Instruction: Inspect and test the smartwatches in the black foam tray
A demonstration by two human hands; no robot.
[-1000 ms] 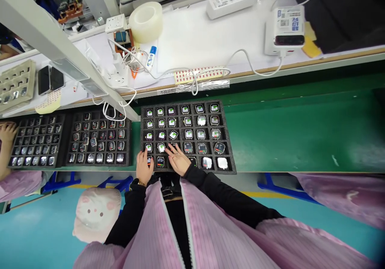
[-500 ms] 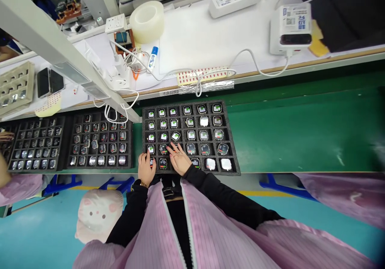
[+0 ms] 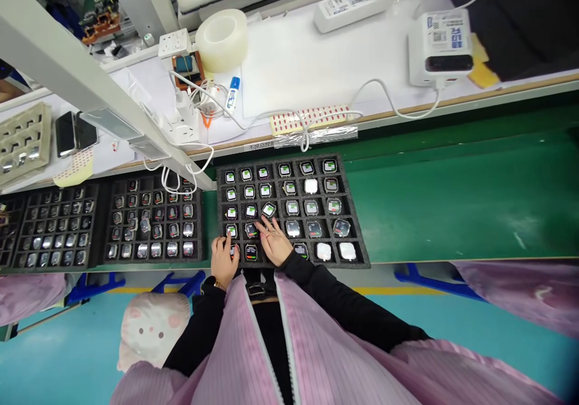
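A dark foam tray (image 3: 362, 245) lies before me on the green bench, its compartments holding square smartwatch faces, many of them lit white and green. My left hand (image 3: 225, 260) is at its front left corner, thumb and index finger apart around a watch (image 3: 234, 251) in the front row and touching near it. Over the third column, my right hand (image 3: 275, 243) lies with fingers stretched out, fingertips near a dark-screened watch (image 3: 251, 230) and just below a tilted lit watch (image 3: 269, 209). The palm hides compartments beneath it. I see nothing lifted in either hand.
Two more foam trays of watches (image 3: 156, 249) (image 3: 49, 259) stand to the left. A white post (image 3: 136, 121) slants down beside my tray, with white cables (image 3: 194, 178) hanging there. On the shelf are a tape roll (image 3: 221, 40), a glue stick (image 3: 232, 94) and a white charger (image 3: 441, 49).
The whole view has shifted slightly, so the tray appears a little lower and further right. My hands stay at nearly the same compartments. Another person's arm at the left edge has moved away.
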